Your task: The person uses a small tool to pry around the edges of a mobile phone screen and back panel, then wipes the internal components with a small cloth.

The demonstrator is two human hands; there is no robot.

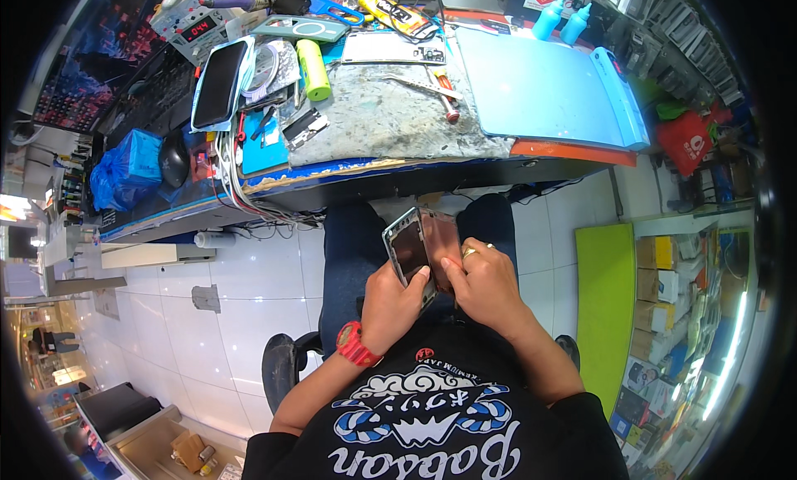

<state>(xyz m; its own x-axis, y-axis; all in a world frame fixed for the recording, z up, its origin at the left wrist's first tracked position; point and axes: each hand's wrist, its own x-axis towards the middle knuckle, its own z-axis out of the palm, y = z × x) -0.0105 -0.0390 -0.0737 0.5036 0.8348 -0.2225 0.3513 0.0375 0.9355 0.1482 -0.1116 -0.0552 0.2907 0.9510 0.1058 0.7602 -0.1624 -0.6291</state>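
Over my lap, my left hand [392, 307] grips a silver-rimmed phone frame [407, 249] with a dark inner face, its thumb pressed on the lower part. My right hand [488, 287], with a ring on a finger, is closed on a thin reddish-brown phone panel [442, 237]. Frame and panel stand side by side at an angle, like an open book, meeting or nearly meeting along the middle. Fingers hide their lower ends, so I cannot tell whether they are joined there.
On the workbench ahead lie tweezers [422, 86], a blue mat [540, 90], a phone [219, 83], a lime-green cylinder [313, 70] and a yellow can [397, 15]. Two light-blue bottles [549, 18] stand behind the mat. Cables [228, 177] hang off the bench's front edge. A glass display case [689, 314] is at right.
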